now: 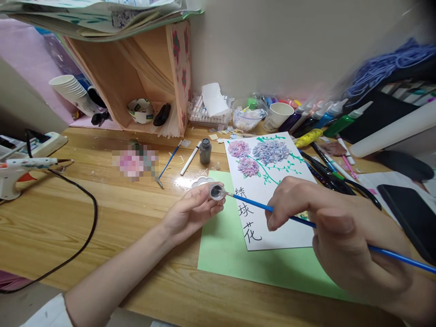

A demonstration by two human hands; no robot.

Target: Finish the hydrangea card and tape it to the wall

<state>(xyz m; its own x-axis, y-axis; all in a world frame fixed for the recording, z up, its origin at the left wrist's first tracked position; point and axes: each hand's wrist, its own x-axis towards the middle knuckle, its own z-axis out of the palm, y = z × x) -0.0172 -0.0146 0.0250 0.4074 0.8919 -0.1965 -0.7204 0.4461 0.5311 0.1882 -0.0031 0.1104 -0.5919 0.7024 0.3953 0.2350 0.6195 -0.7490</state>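
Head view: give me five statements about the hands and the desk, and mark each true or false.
1. The right hand holds a blue paintbrush. True.
2. The brush's tip reaches into the small cap that the left hand holds. True.
3. The flower painting lies on red paper. False: it lies on green paper.
4. The left hand grips the glue gun. False: the glue gun rests on the desk at the far left, apart from both hands.
5. The grey bottle stands upright on the desk. True.
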